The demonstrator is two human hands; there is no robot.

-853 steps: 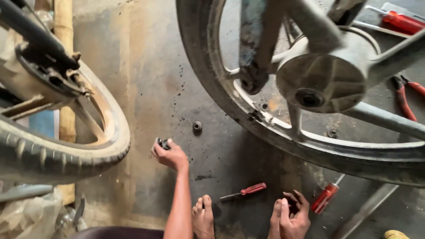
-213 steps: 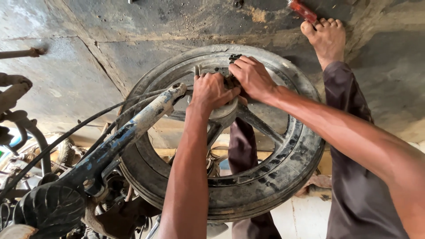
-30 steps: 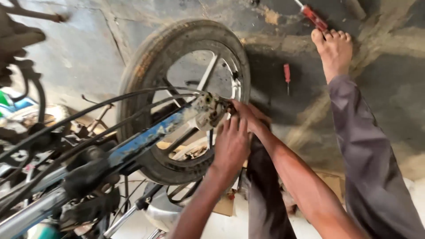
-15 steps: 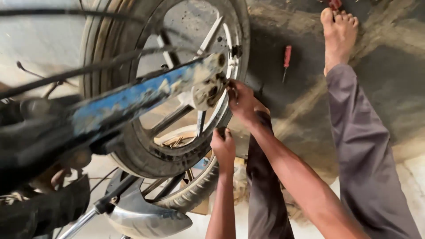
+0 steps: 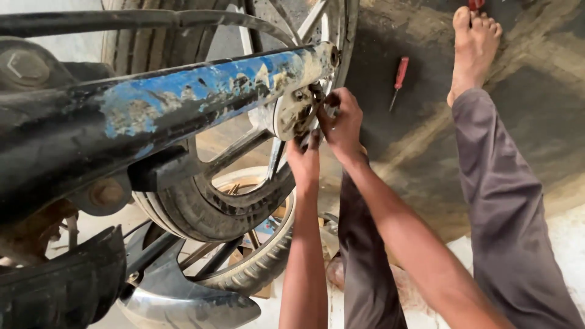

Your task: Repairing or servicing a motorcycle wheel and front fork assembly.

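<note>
Paint-chipped blue metal swingarm [image 5: 201, 91] crosses the view from the left and ends at the dull grey wheel hub [image 5: 291, 113] of a black-tyred motorcycle wheel with cast spokes [image 5: 201, 213], which stands tilted off the stained concrete floor [image 5: 548, 91]. Below it lies a shiny chrome mudguard [image 5: 177, 301]. At the hub both hands meet: the left hand [image 5: 304, 159] reaches up from beneath, its fingers curled together against the underside of the hub plate, though what they pinch, if anything, is hidden. The right hand [image 5: 342, 122] sits just beside it on the axle end, fingers [image 5: 332, 100] closed round a small fitting there that is too small to name. Judging by this, the step in hand is fitting or turning hardware at the axle end by hand. The next move would call for steady support from below while the upper hand works. Farther right, a red-handled screwdriver [image 5: 399, 74] lies on the floor, near a bare foot [image 5: 472, 49] and a grey trouser leg [image 5: 518, 207].
</note>
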